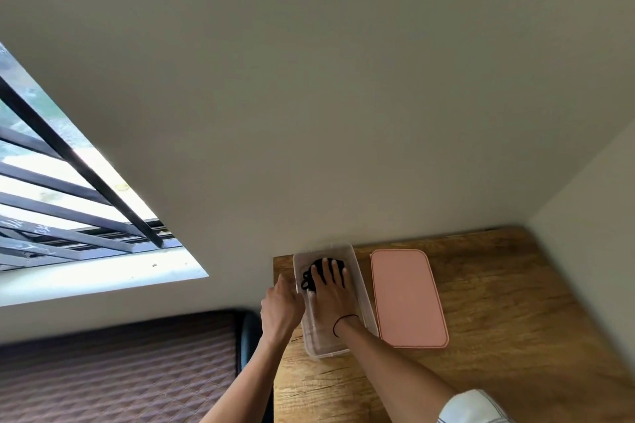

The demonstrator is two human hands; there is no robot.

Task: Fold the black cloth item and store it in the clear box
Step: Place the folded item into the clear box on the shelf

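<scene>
The clear box [360,288] is a long plastic tub standing on the wooden table [498,302] near its left edge. The black cloth item [311,274] lies bunched in the far end of the box. My right hand [331,288] reaches into the box from above with fingers spread, pressing flat on the cloth and covering most of it. My left hand [280,311] is at the box's left wall, its fingers curled over the rim. A thin black band circles my right wrist.
A pink lid [407,299] lies flat on the table just right of the box. White walls close in behind and on the right. A barred window [68,199] is at left, and a brown quilted surface [120,378] lies below the table's left edge.
</scene>
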